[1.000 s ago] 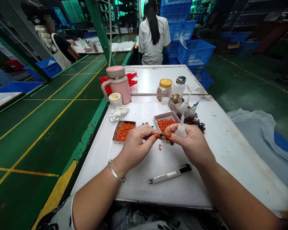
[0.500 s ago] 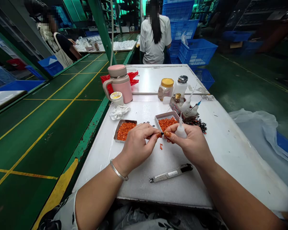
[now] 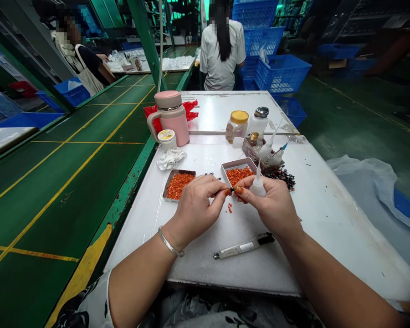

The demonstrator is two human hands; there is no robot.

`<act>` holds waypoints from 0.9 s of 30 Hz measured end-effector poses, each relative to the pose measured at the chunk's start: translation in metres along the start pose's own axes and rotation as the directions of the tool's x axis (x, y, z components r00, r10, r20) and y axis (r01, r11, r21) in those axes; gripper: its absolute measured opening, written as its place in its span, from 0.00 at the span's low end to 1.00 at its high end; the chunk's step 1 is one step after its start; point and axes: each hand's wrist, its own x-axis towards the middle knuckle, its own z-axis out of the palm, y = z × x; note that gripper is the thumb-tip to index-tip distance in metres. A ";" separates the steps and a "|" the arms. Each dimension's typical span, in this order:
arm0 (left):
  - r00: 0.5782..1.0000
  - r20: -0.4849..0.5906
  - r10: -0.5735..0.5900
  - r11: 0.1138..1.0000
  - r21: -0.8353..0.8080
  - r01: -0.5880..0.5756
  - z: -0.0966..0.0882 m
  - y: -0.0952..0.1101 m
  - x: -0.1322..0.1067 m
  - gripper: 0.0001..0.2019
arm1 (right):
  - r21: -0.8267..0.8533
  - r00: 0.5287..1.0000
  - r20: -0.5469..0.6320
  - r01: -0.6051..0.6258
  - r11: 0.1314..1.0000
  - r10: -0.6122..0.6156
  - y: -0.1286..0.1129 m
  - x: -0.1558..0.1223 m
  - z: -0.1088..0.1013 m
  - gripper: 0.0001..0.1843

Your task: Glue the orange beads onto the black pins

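Observation:
My left hand pinches a small black piece between thumb and fingertips. The fingertips of my right hand meet it from the other side, closed around the same spot. A white squeeze bottle with a thin nozzle pointing up is tucked in my right hand. Just below the fingertips lie a few loose orange bits. Small orange pieces fill one shallow box beside my left hand and another box behind the fingertips. A pile of small black parts lies behind my right hand.
A utility knife lies near the front edge. Farther back stand a pink mug, a small tub, crumpled tissue, two jars and a box of bottles. A green conveyor runs left; two people work beyond.
Both hands keep nearly the same pose, fingertips together at the black piece. The whole view has shifted slightly.

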 end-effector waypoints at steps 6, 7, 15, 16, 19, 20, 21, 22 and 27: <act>0.982 -0.039 -0.184 0.950 -0.264 0.167 -0.009 -0.006 0.005 0.08 | -0.055 0.998 -0.049 -0.032 0.998 0.029 0.000 0.004 -0.009 0.08; 0.971 -0.050 -0.232 0.916 -0.346 0.201 -0.011 -0.008 0.006 0.07 | -0.093 0.999 -0.042 -0.030 0.995 0.026 0.001 0.005 -0.010 0.08; 0.844 -0.239 -0.480 0.621 -0.773 0.134 -0.034 -0.026 0.012 0.08 | -0.549 0.943 0.328 0.244 0.799 -0.063 0.015 -0.001 0.019 0.09; 0.838 -0.257 -0.482 0.615 -0.781 0.114 -0.036 -0.026 0.012 0.08 | -0.612 0.934 0.355 0.268 0.744 -0.044 0.015 -0.002 0.024 0.10; 0.829 -0.292 -0.477 0.626 -0.775 0.087 -0.040 -0.024 0.013 0.09 | -0.745 0.923 0.382 0.286 0.602 0.035 0.015 -0.002 0.035 0.13; 0.827 -0.297 -0.477 0.633 -0.769 0.088 -0.041 -0.023 0.013 0.10 | -0.772 0.921 0.384 0.285 0.567 0.060 0.014 -0.002 0.038 0.14; 0.827 -0.299 -0.476 0.639 -0.764 0.092 -0.041 -0.023 0.012 0.10 | -0.792 0.919 0.387 0.286 0.539 0.081 0.014 -0.002 0.040 0.15; 0.828 -0.299 -0.474 0.644 -0.759 0.094 -0.042 -0.022 0.012 0.10 | -0.805 0.915 0.392 0.290 0.517 0.097 0.013 -0.002 0.041 0.15; 0.844 -0.298 -0.445 0.643 -0.762 0.070 -0.043 -0.022 0.011 0.08 | -0.838 0.897 0.426 0.345 0.424 0.113 0.013 -0.005 0.043 0.16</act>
